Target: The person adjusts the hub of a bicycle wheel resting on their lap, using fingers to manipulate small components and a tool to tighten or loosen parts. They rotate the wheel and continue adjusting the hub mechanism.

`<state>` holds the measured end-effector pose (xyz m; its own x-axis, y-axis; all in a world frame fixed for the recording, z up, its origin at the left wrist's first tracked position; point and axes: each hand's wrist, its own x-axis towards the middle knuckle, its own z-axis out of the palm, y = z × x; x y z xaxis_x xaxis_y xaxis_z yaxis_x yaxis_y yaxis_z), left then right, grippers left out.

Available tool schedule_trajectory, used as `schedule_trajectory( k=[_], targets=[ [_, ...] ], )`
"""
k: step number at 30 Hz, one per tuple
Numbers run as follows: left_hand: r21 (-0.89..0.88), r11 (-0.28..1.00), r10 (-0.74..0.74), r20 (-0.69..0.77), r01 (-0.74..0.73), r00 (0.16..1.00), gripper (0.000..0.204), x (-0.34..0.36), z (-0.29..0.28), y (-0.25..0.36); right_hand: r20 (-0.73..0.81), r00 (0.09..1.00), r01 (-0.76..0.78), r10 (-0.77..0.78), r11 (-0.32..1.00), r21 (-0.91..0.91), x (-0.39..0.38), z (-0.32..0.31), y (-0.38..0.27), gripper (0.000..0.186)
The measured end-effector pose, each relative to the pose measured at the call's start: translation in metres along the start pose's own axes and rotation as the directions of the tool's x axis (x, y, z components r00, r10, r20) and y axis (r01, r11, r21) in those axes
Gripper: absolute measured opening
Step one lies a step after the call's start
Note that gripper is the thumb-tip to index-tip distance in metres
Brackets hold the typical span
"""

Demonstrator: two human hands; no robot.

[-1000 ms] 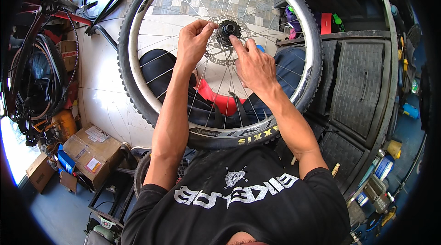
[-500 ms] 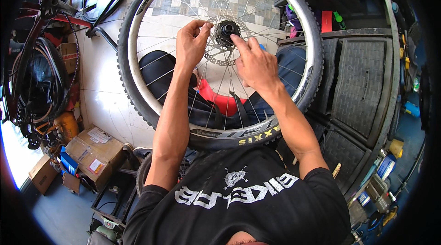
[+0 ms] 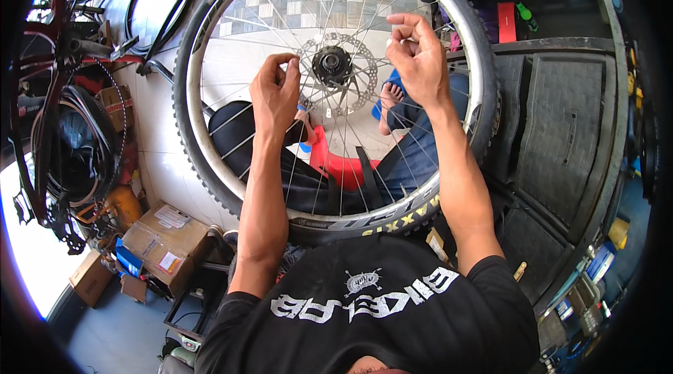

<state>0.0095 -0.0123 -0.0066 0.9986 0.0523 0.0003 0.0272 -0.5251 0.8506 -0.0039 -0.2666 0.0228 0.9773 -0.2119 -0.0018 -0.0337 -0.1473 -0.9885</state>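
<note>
A bicycle wheel with a knobby black tire (image 3: 184,69) and silver rim lies across my lap. At its middle are the black hub (image 3: 331,65) and a perforated disc brake rotor (image 3: 364,69). My left hand (image 3: 275,93) is raised over the spokes, left of the hub, with fingers curled and thumb pressed to them. Whatever it may pinch is hidden or too small to name. Over the right-hand spokes hovers my right hand (image 3: 423,58), apart from the hub. Its index finger stands away from the bent thumb and other fingers, and nothing shows in it.
A black drawer cabinet (image 3: 564,114) stands close on the right, with a red box (image 3: 507,22) beyond it. At left are a dark red bicycle frame (image 3: 52,58) and a cardboard box (image 3: 158,241). Something red (image 3: 336,164) shows between my legs below the wheel.
My right hand has lifted off the hub and moved right, away from it. My left hand has dropped slightly nearer to me. The hub now sits a little further left in view.
</note>
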Motion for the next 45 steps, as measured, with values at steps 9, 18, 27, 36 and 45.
schedule_trajectory(
  k=[9, 18, 27, 36, 45],
  targets=[
    [0.139, 0.985, -0.108, 0.068, 0.098, 0.992, 0.015, 0.0, 0.001, 0.016, 0.019, 0.992, 0.124, -0.124, 0.952, -0.278, 0.004, -0.014, 0.012, 0.035],
    [0.126, 0.978, -0.191, 0.198, 0.169, 0.961, 0.013, 0.004, 0.004, 0.028, 0.053, 0.993, 0.117, -0.107, 0.965, -0.236, 0.006, -0.018, 0.016, 0.037],
    [0.062, 0.976, -0.219, 0.227, 0.21, 0.949, 0.011, 0.01, 0.003, 0.028, 0.063, 0.992, 0.119, -0.107, 0.965, -0.234, 0.009, -0.014, 0.024, 0.04],
    [0.07, 0.979, -0.203, 0.227, 0.192, 0.952, 0.012, 0.009, -0.001, 0.021, 0.113, 0.985, 0.154, -0.131, 0.96, -0.234, 0.012, -0.011, 0.025, 0.034],
    [0.06, 0.98, -0.199, 0.223, 0.191, 0.954, 0.008, 0.008, -0.007, 0.025, 0.131, 0.985, 0.138, -0.11, 0.963, -0.233, 0.008, -0.01, 0.023, 0.033]
  ],
)
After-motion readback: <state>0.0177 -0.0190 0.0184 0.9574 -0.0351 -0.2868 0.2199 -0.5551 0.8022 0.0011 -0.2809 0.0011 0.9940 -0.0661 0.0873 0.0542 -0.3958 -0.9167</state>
